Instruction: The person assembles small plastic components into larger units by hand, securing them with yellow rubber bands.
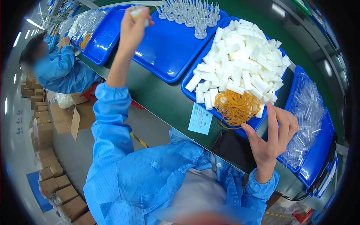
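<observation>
My left hand is raised over the left part of a blue tray, its fingers closed round a small white piece with a yellowish streak. Blur and the fingers hide the detail of that piece. Down at the right, my right hand has thumb and forefinger spread apart. Its thumb tip is at the edge of a heap of tan rubber bands, by a loop that hangs out. The bands lie at the near corner of another blue tray, heaped with white foam blocks.
Clear plastic stemmed parts stand upright at the first tray's far end. Clear plastic pieces fill a tray at right. A light-blue label and a black pouch-like thing lie near the table edge. A co-worker sits at left, beside cartons.
</observation>
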Motion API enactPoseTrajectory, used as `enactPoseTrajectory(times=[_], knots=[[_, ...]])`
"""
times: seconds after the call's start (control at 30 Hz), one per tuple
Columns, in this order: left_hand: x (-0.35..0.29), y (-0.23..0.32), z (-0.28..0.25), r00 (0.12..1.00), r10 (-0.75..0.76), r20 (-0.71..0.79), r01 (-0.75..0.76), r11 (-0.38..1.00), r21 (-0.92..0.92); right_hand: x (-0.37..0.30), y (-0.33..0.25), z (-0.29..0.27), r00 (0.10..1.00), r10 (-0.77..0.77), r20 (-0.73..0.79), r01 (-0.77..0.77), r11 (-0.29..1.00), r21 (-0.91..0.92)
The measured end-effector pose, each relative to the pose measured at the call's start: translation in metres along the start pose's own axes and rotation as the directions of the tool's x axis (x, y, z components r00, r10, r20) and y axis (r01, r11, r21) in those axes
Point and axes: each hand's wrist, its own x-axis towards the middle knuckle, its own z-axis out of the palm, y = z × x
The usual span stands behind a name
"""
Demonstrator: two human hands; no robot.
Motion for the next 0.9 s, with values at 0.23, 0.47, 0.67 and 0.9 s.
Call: enactPoseTrajectory(times=[0.23,0.47,0.67,0.9], knots=[[0.122,-0.113,-0.120,0.990,0.016,-0.138,0.045,0.901,0.431,0.000,0.003,0.006,0.998,0.028,0.055,-0.029,0.999,0.024],[0.151,-0.163,-0.103,0.992,-0.113,-0.063,0.127,0.764,0.633,-0.003,0.007,0.010,0.992,0.077,0.101,-0.080,0.996,0.031],[0.151,-0.162,-0.114,0.927,-0.376,0.005,0.366,0.904,0.221,0.000,0.007,0.012,0.986,0.093,0.137,-0.098,0.995,0.034],[0.161,-0.181,-0.125,0.950,-0.268,0.160,0.152,0.845,0.512,-0.003,0.005,0.020,0.986,0.071,0.148,-0.081,0.995,0.061]])
